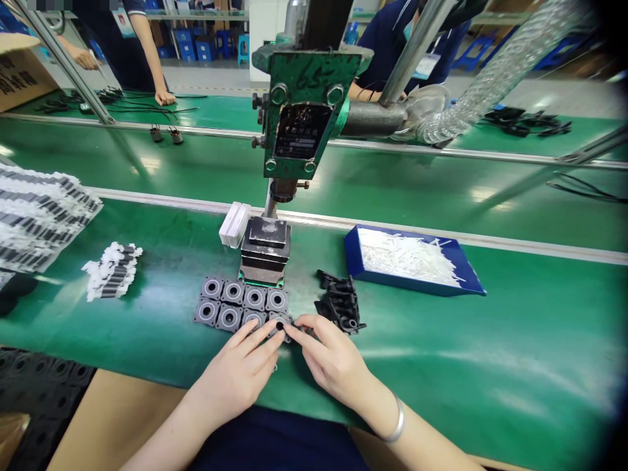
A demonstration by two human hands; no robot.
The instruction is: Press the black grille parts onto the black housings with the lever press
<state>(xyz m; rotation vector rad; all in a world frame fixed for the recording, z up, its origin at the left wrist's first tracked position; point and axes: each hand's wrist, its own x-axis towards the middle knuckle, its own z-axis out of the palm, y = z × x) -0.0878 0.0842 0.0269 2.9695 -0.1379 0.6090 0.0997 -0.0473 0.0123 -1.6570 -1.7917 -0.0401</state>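
Green bench (490,392) ran wide right of left hand (240,373) and right hand (336,358), fingers at the corner block (280,321), grip unclear tbh.

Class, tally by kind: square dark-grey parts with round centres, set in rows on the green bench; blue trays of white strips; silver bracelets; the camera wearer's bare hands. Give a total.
Square dark-grey parts with round centres: 8
Long blue tray: 1
Silver bracelet: 1
Left hand and right hand: 2
Total: 12
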